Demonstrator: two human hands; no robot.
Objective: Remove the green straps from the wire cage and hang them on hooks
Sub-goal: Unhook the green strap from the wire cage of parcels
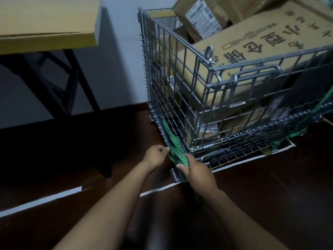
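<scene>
Pinching green strap at wire cage corner: left hand, right hand, fingers curled.

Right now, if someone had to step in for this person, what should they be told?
The left hand pinches the green perforated strap at the low near corner of the silver wire cage.
The right hand grips the same strap just below.
A second green strap runs down the cage's right side.
Done: nothing hung that I can see; no hooks are in view.
Left: free both straps and hang them.
</scene>
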